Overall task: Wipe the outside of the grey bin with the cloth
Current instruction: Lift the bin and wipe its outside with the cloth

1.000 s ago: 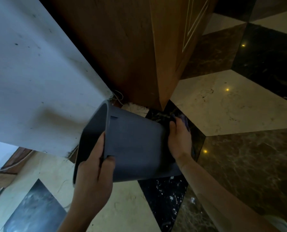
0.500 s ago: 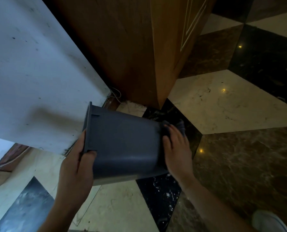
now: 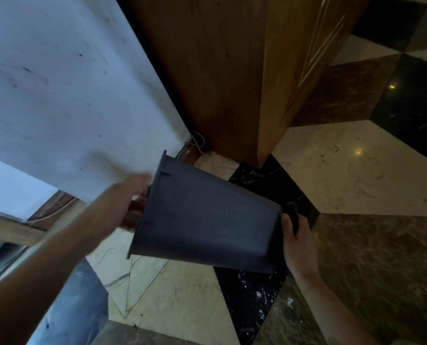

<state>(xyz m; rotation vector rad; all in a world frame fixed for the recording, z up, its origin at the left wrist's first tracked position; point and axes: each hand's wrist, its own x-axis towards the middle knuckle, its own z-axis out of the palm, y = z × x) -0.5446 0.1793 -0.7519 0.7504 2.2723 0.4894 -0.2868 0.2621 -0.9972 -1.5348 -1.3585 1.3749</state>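
Note:
The grey bin is held sideways in the air above the floor, its open rim to the left and its base to the right. My left hand grips the rim, its fingers hidden behind or inside the bin's mouth. My right hand is at the bin's base and presses a dark cloth against the bottom; only a small fold of the cloth shows above my fingers.
A white wall rises to the left and a wooden cabinet corner stands just behind the bin. A loose white cable lies at the wall's foot. The floor is polished marble tiles in cream, black and brown.
The bin has tipped further, its rim turning away so the opening no longer shows. My left hand shifted from the rim's near side to its far left; my right hand slid to the base.

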